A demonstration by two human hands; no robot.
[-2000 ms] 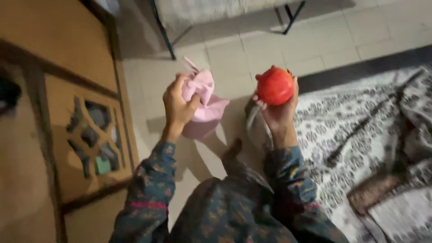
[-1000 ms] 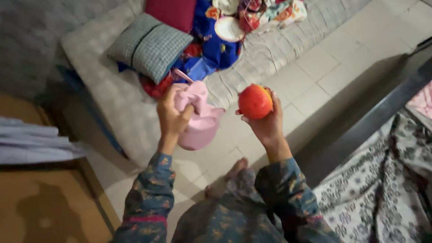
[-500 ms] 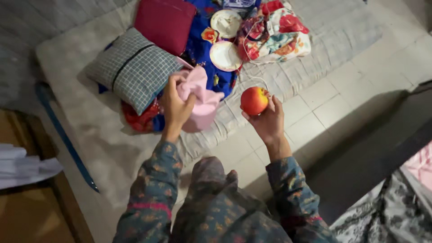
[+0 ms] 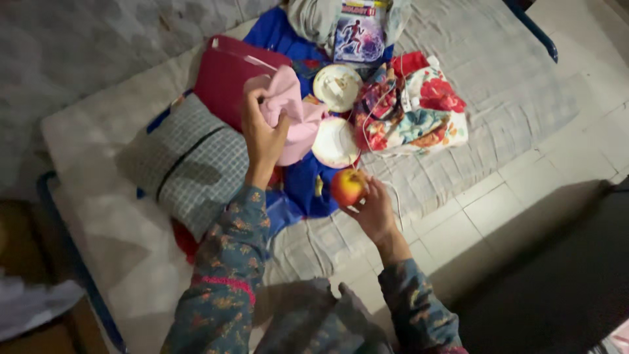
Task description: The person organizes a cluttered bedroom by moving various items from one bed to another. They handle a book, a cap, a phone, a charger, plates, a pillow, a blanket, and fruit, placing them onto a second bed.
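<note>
Left hand (image 4: 262,134), frame centre-left, arm raised, fingers bunched tight on a pink cloth (image 4: 288,111) whose folds run up and to the right. Right hand (image 4: 373,210), just below centre, palm up, fingers cupped around a red-yellow apple (image 4: 348,187), round, no clear axis. Both above a grey mattress (image 4: 511,105); checked pillow (image 4: 190,164) at left.

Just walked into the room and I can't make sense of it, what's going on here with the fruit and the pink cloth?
A person in patterned blue sleeves stands over a low bed. Their left hand grips a bunched soft pink cloth, held up above the bedding. Their right hand holds a round red-and-yellow fruit near the edge of the bed's pale striped mattress. On the bed lie a grey checked pillow, two round white plates, a floral fabric bag and a dark red cushion.
</note>
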